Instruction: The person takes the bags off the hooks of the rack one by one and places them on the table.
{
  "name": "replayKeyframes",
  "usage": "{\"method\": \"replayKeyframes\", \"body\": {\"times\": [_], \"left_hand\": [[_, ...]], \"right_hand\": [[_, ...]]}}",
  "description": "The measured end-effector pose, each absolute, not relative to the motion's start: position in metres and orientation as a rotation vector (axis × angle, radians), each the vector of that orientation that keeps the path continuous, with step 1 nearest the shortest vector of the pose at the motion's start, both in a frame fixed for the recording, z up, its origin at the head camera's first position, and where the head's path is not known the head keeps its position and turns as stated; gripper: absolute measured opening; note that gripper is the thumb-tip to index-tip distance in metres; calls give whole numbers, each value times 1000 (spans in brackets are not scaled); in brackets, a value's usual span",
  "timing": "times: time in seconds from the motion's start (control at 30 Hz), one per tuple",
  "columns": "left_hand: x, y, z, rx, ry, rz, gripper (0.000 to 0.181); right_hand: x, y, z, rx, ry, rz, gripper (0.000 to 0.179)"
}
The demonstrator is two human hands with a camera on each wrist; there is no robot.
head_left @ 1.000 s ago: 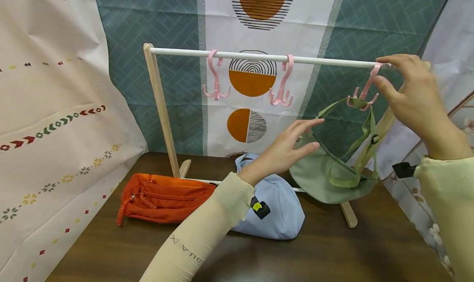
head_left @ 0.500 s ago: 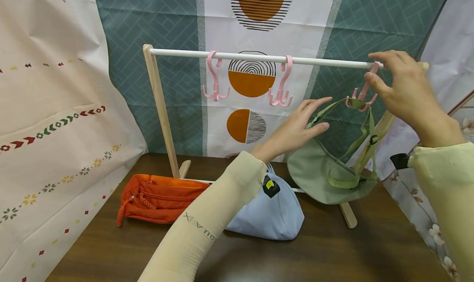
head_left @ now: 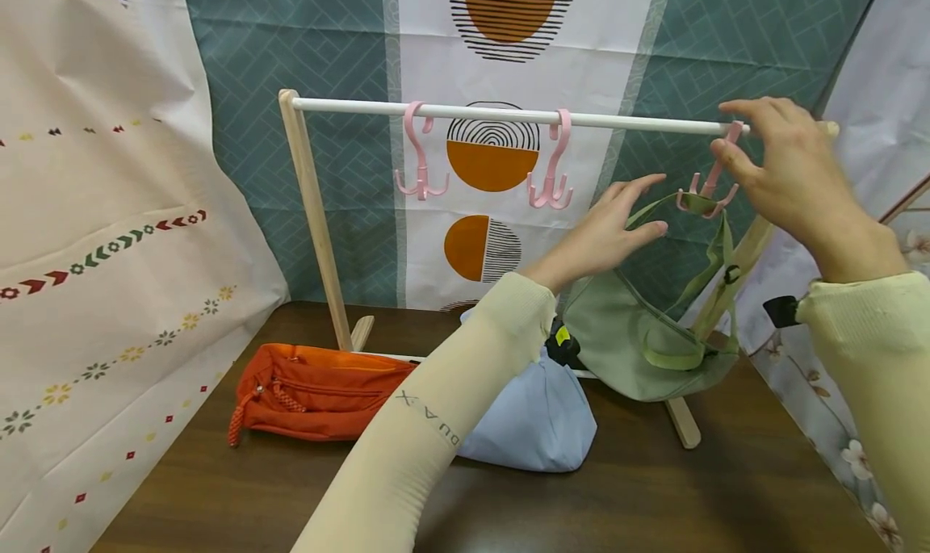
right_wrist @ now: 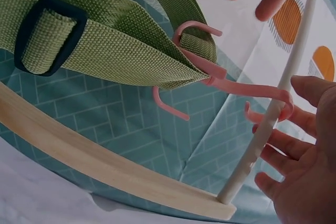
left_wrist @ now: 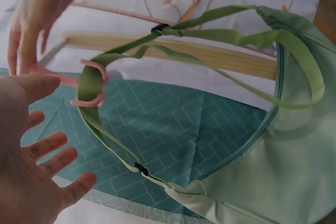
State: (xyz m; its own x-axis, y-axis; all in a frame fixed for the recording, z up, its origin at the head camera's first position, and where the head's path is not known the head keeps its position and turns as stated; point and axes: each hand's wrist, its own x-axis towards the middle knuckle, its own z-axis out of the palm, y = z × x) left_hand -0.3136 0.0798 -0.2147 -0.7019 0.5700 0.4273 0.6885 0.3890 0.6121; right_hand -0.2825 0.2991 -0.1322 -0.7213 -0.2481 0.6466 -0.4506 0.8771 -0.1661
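My right hand (head_left: 795, 161) is at the right end of the white rail (head_left: 617, 120), its thumb and fingers about the top of a pink four-pronged hook (right_wrist: 252, 88). The strap (left_wrist: 91, 81) of a pale green shoulder bag (head_left: 617, 335) loops over that hook's prongs. The bag hangs tilted in front of the rack's right leg (right_wrist: 105, 156). My left hand (head_left: 599, 230) is open beside the strap in the head view, fingers spread and pointing toward the hook. Nothing is in it. Part of the bag lies behind my left wrist.
Two more pink hooks, a left one (head_left: 421, 161) and a middle one (head_left: 554, 169), hang bare from the rail. On the brown table (head_left: 617, 504) lie an orange pouch (head_left: 320, 391) and a light blue bag (head_left: 538, 424), partly behind my left sleeve. Patterned cloths (head_left: 320, 20) surround the table.
My left hand has moved up and to the right, closer to the hook with the green bag. My right hand has shifted slightly left over the hook's top. The bags have stayed put.
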Motion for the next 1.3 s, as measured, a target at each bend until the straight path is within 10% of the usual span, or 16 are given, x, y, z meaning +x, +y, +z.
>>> {"method": "replayKeyframes", "body": {"times": [1.3], "left_hand": [[-335, 87, -251, -930, -2504, -1300, 44]], "right_hand": [[-297, 298, -143, 533, -2323, 574, 45]]}}
